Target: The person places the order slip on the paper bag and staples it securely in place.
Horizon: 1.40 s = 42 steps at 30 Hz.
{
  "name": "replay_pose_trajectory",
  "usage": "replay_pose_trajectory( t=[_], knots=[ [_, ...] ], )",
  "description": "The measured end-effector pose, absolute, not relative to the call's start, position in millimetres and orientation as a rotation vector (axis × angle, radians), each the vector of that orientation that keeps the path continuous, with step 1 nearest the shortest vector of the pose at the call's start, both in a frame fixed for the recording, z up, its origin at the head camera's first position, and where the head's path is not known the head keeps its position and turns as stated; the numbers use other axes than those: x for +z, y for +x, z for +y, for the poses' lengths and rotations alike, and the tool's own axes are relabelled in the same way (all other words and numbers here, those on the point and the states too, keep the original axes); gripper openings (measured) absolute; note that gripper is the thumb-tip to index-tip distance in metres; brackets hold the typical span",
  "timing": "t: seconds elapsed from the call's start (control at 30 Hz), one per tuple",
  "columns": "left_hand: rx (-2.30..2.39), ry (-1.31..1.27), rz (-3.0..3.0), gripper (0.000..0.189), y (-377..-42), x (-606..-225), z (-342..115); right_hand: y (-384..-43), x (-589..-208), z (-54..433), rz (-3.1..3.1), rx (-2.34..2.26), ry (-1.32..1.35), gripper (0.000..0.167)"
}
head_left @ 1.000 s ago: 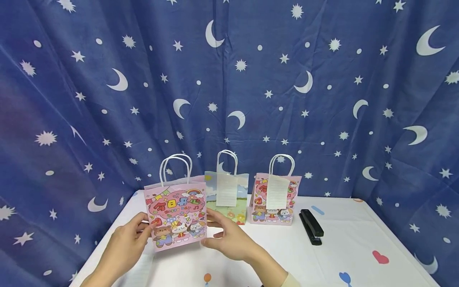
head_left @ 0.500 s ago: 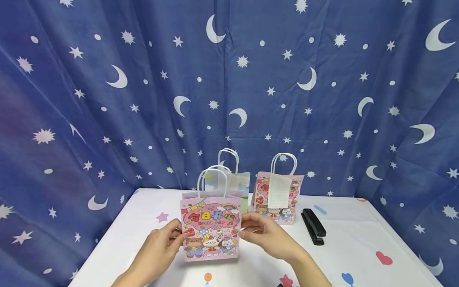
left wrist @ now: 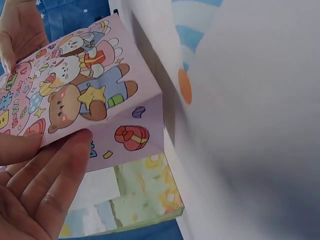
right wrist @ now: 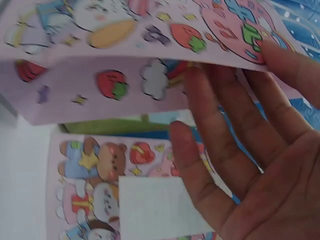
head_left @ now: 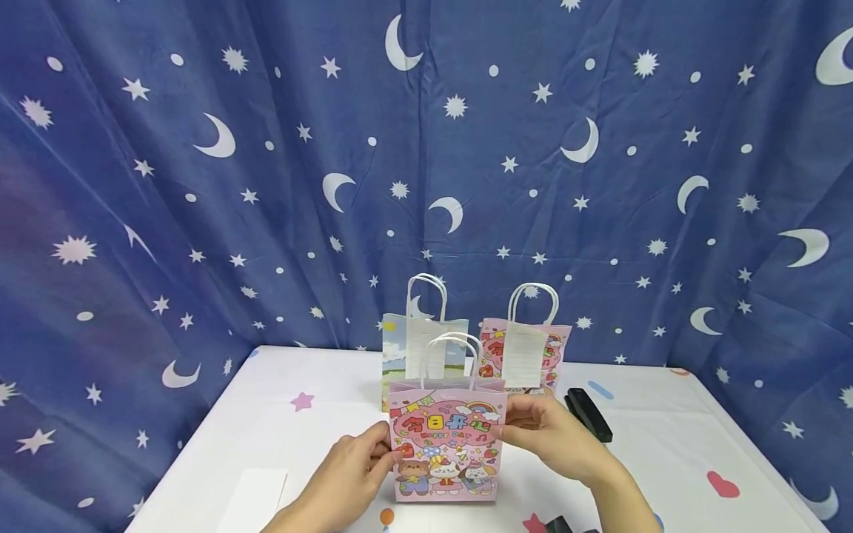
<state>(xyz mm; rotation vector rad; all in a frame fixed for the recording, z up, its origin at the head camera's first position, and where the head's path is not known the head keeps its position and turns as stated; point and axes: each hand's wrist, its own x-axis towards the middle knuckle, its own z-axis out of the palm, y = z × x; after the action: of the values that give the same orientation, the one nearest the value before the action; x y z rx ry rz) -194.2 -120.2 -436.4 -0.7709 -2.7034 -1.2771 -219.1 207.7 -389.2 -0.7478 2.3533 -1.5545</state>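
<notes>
While the left hand [head_left: 346, 475] and right hand [head_left: 556, 438] pinch the nearest pink "Happy Day" paper bag [head_left: 448, 443] by its sides, left of the black stapler [head_left: 589, 414], positioning seems underway; release calls for a level base.

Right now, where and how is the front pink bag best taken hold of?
Probably by the white handles, coming straight down from above: both loops arch over the upright pink bag, leaving gaps to hook through.

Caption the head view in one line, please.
Left hand and right hand hold a pink bag by its sides; a green-and-blue bag and a second pink bag stand behind.
</notes>
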Motion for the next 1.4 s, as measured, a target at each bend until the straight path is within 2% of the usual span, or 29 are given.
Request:
replay_pose_trajectory(
  t=[0.23, 0.47, 0.57, 0.77, 0.87, 0.93, 1.13, 1.27, 1.4],
  knots=[
    [-1.253, -0.873, -2.739, 0.003, -196, -441, -115, -215, -387, 223, 2.396, -1.413, -0.792, 0.019],
    [-1.248, -0.847, -2.763, 0.009, -196, -436, -121, -214, -383, 230, 2.424, -1.325, -0.851, 0.025],
    [-1.272, -0.766, -2.729, 0.022, -197, -428, -124, -212, -380, 234, 2.501, -1.335, -0.837, 0.022],
    [-1.362, -0.586, -2.583, 0.056, -207, -407, -123, -211, -375, 233, 2.612, -1.52, -0.738, 0.043],
    [-1.532, -0.67, -2.515, 0.076, -217, -398, -117, -211, -377, 227, 2.64, -1.598, -0.763, 0.055],
    [-1.695, -0.761, -2.483, 0.082, -224, -394, -111, -212, -380, 222, 2.63, -1.641, -0.783, 0.059],
    [-2.092, -0.903, -2.444, 0.068, -241, -397, -95, -213, -388, 204, 2.492, -1.772, -0.685, 0.056],
    [-2.181, -0.915, -2.417, 0.056, -244, -402, -89, -215, -391, 195, 2.429, -1.806, -0.631, 0.049],
    [-2.194, -1.032, -2.303, 0.037, -246, -406, -85, -217, -392, 194, 2.397, -1.831, -0.714, 0.039]
  ],
)
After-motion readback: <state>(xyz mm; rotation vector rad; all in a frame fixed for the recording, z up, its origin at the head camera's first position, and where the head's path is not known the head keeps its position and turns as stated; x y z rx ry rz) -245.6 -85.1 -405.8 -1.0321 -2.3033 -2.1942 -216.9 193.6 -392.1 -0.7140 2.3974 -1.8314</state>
